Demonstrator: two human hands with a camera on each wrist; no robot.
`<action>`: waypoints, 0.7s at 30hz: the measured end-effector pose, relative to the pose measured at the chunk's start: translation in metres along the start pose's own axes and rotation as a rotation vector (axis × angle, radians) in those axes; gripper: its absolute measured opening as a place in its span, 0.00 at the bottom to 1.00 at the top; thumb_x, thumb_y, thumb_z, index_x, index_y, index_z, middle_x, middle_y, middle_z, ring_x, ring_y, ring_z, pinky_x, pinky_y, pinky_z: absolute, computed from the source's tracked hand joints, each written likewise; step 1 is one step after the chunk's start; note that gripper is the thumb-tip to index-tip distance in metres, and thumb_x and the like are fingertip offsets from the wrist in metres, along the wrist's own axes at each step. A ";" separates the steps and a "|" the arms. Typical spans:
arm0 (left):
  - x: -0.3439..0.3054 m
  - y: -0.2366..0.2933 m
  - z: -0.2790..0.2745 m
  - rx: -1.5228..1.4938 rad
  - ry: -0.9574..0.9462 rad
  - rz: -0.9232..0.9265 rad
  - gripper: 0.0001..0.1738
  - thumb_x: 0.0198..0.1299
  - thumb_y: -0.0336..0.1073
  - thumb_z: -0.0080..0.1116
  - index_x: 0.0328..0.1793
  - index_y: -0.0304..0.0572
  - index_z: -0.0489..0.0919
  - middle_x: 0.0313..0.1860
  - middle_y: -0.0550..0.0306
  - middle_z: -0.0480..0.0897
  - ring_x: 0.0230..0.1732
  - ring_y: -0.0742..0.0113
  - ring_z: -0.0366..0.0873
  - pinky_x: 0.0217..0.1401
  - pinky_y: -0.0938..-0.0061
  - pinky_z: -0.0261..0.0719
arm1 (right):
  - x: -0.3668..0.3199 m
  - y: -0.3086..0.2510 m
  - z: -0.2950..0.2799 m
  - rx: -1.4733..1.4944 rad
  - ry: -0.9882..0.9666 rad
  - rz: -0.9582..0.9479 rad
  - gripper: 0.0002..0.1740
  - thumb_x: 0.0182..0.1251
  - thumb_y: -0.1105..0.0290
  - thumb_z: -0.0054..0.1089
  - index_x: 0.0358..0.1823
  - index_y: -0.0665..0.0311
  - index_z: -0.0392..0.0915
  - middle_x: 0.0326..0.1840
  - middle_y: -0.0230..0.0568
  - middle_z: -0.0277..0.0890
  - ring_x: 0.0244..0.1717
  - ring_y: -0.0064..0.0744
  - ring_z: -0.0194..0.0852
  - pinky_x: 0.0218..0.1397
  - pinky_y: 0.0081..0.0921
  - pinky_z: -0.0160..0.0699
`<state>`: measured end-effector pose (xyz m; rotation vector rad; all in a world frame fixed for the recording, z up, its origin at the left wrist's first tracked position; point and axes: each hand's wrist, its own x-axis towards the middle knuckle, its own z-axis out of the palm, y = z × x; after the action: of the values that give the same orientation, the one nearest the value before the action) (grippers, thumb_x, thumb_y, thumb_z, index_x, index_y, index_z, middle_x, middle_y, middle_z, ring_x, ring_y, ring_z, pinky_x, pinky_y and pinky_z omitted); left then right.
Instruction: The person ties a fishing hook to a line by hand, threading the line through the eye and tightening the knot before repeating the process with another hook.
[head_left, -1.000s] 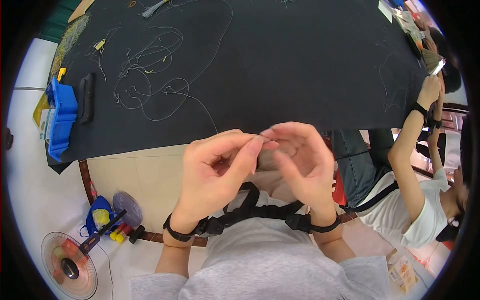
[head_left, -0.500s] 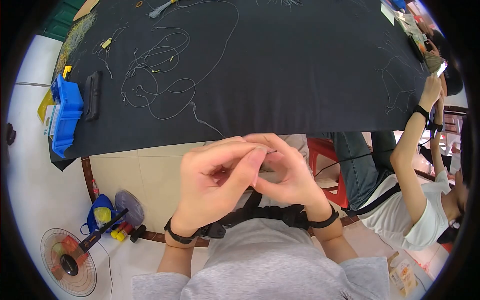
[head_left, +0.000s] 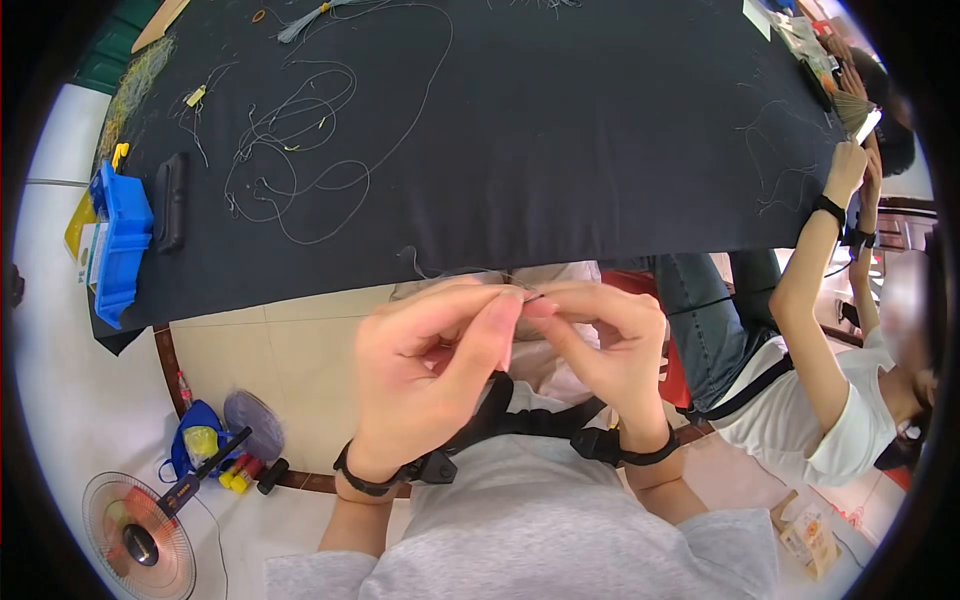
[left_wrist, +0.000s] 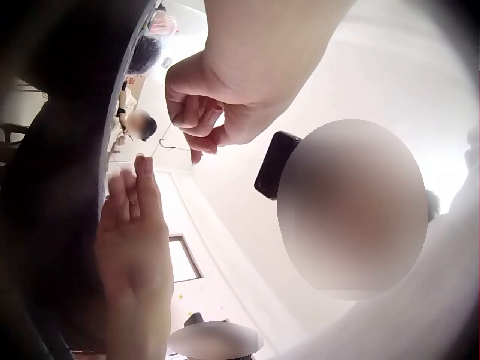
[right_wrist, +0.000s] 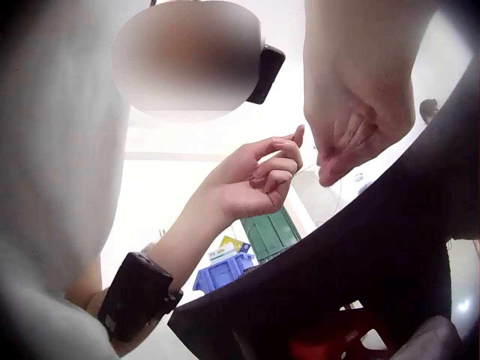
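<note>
Both hands are raised close together at chest height, just in front of the table edge. My left hand (head_left: 430, 360) pinches a small dark fishing hook between thumb and index finger; in the left wrist view the hook (left_wrist: 166, 143) juts from those fingertips. My right hand (head_left: 605, 345) meets it tip to tip, its thumb and index finger pinching thin line at the hook. Most of the pinched part is hidden by the fingertips. From behind the hands a thin fishing line (head_left: 420, 268) runs to the table's front edge.
The table has a black cloth (head_left: 560, 130). On it lie loops of line (head_left: 300, 140), a small yellow tag (head_left: 196, 96), a black case (head_left: 171, 203) and a blue bin (head_left: 124, 240). A fan (head_left: 138, 535) stands on the floor at left. Another person (head_left: 830, 400) sits at right.
The right hand's fingers, spread apart at first, have closed in to meet the left fingertips. The line trailing from the hands has shifted along the table's front edge. The left hand keeps its pinch.
</note>
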<state>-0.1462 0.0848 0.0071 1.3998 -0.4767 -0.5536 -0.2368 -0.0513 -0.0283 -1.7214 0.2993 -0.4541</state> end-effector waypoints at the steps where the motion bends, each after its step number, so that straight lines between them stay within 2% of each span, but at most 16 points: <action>1: -0.001 -0.001 0.001 0.004 -0.009 0.000 0.08 0.61 0.23 0.54 0.41 0.31 0.84 0.21 0.64 0.75 0.21 0.83 0.67 0.20 0.86 0.59 | -0.002 0.003 0.000 0.088 0.015 0.037 0.07 0.55 0.82 0.64 0.36 0.68 0.83 0.31 0.41 0.83 0.31 0.27 0.81 0.37 0.18 0.79; 3: -0.002 -0.004 0.003 0.011 -0.030 0.001 0.08 0.61 0.23 0.54 0.41 0.32 0.84 0.21 0.65 0.74 0.21 0.84 0.66 0.19 0.87 0.58 | -0.005 0.008 -0.001 0.263 0.046 0.110 0.06 0.57 0.81 0.62 0.37 0.69 0.83 0.37 0.43 0.84 0.37 0.26 0.82 0.40 0.17 0.80; 9: -0.004 -0.004 0.008 0.007 -0.035 -0.041 0.08 0.61 0.24 0.55 0.41 0.31 0.84 0.20 0.66 0.72 0.20 0.85 0.65 0.20 0.88 0.58 | 0.000 0.012 0.002 0.839 0.261 0.259 0.10 0.61 0.83 0.59 0.44 0.69 0.79 0.43 0.47 0.82 0.45 0.33 0.82 0.50 0.23 0.79; 10: -0.005 -0.005 0.007 0.007 -0.036 -0.056 0.08 0.61 0.24 0.55 0.41 0.31 0.84 0.20 0.66 0.72 0.21 0.85 0.66 0.20 0.88 0.59 | 0.001 0.013 0.000 0.840 0.252 0.261 0.14 0.61 0.82 0.59 0.49 0.68 0.74 0.42 0.48 0.82 0.44 0.34 0.82 0.51 0.25 0.78; 14: -0.008 -0.008 0.003 -0.005 -0.018 -0.124 0.08 0.61 0.24 0.54 0.41 0.30 0.83 0.22 0.65 0.75 0.22 0.85 0.66 0.21 0.88 0.61 | 0.007 0.013 -0.008 0.940 0.286 0.297 0.19 0.63 0.80 0.59 0.54 0.67 0.66 0.42 0.48 0.81 0.44 0.36 0.81 0.50 0.25 0.79; 21: -0.013 -0.018 -0.011 -0.005 0.086 -0.200 0.07 0.63 0.25 0.53 0.40 0.28 0.81 0.30 0.59 0.81 0.25 0.84 0.67 0.24 0.88 0.62 | 0.009 0.018 -0.027 1.012 0.452 0.240 0.13 0.64 0.81 0.56 0.49 0.68 0.69 0.45 0.50 0.80 0.47 0.35 0.80 0.50 0.20 0.80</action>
<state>-0.1514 0.1002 -0.0121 1.4691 -0.2678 -0.6527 -0.2399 -0.0825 -0.0405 -0.5789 0.4860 -0.6658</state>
